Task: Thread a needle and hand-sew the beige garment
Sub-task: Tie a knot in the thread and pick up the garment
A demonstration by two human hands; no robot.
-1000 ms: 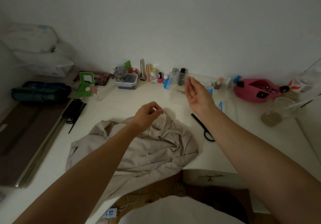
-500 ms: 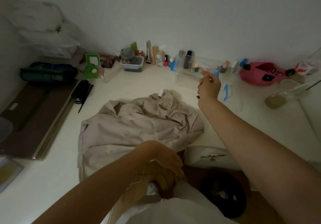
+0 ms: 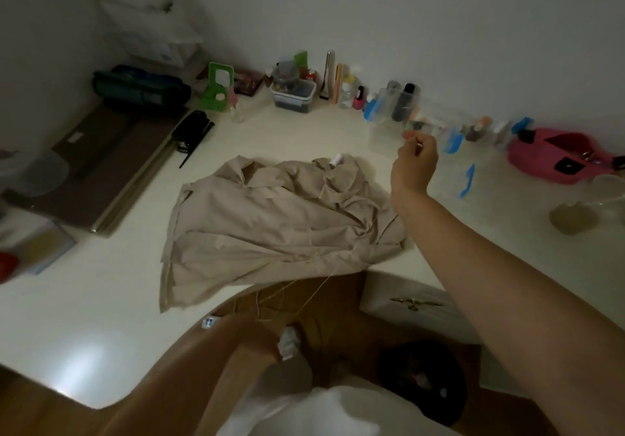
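Thread stretched across the garment.
My right hand (image 3: 417, 161) hung past the far right corner of the garment (image 3: 270, 219), fingers pinching the thread (image 3: 318, 288), perhaps at the needle. The garment lay crumpled on the table (image 3: 101, 300). My left hand (image 3: 260, 339) sat below the garment's near edge, grip unclear.

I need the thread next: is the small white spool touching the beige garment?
Touching. The head view shows the small white spool resting on the far folds of the beige garment, fabric around its base.
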